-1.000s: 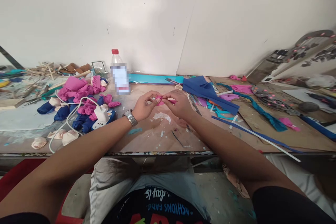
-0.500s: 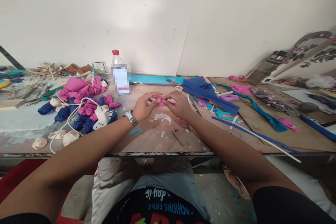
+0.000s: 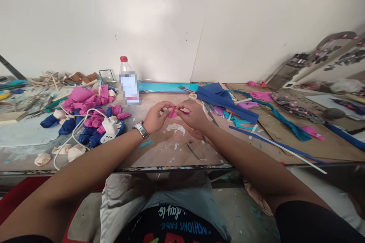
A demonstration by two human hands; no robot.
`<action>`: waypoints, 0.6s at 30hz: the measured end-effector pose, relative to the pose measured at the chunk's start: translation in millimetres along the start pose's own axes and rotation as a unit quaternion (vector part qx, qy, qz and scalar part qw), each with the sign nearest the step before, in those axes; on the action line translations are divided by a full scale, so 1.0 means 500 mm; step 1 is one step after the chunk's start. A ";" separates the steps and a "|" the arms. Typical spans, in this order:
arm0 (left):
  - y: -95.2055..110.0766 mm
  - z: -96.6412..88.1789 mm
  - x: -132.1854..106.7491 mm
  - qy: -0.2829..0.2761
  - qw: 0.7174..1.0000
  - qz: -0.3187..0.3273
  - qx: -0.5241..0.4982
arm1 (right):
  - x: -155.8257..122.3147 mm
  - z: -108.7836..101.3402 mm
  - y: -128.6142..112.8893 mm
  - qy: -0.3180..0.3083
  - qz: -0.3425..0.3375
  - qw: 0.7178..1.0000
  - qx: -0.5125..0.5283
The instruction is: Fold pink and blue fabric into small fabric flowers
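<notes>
Between my two hands, just above the table, is a small piece of pink crepe paper (image 3: 172, 113). My left hand (image 3: 156, 116), with a metal watch (image 3: 142, 130) on its wrist, pinches the paper's left side between thumb and fingers. On the other side my right hand (image 3: 191, 113) pinches the same paper, its fingertips close to the left ones. The fingers cover part of the paper. To the left lies a heap of pink crepe paper roses (image 3: 81, 98) with dark blue ones (image 3: 67, 126) and cream ones (image 3: 76, 152) around it.
A red-capped bottle (image 3: 124, 66) stands behind, a phone with a blurred screen (image 3: 130, 89) before it. A white charger (image 3: 110, 124) and cable sit among the roses. Dark blue paper (image 3: 216, 97), scissors (image 3: 186, 89) and a tape ring (image 3: 193, 96) lie right. A white strip (image 3: 291, 153) crosses the table edge.
Both hands stay at nearly the same place, and the fingers have shifted slightly on the pink crepe paper. The whole view has moved a little.
</notes>
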State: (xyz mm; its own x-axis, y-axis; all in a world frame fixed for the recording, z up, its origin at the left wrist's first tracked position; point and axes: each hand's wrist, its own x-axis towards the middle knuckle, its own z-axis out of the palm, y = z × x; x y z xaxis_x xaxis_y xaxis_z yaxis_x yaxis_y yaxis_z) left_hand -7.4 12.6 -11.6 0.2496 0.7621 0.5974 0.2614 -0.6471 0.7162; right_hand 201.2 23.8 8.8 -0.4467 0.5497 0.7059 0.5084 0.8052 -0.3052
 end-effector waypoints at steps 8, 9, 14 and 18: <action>0.000 -0.001 -0.002 -0.028 0.999 -0.002 0.032 | 0.000 0.002 0.003 -0.010 0.008 1.000 0.000; 0.001 -0.001 -0.002 -0.028 0.999 -0.005 0.032 | 0.000 0.002 0.004 -0.012 0.008 1.000 0.003; 0.002 0.002 -0.004 -0.020 1.000 -0.004 0.023 | 0.001 0.003 0.003 -0.016 0.012 1.000 0.019; 0.004 0.002 -0.006 -0.035 0.999 0.005 0.005 | 0.000 0.001 -0.001 -0.024 0.024 0.999 0.017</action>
State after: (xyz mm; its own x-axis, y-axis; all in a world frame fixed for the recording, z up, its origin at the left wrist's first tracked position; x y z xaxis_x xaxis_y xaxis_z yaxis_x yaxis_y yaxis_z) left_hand -6.9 9.1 -12.4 0.3162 0.7522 0.5782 0.2678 -0.6554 0.7062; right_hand 200.6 23.5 8.6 -0.4581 0.5970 0.6586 0.5049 0.7845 -0.3599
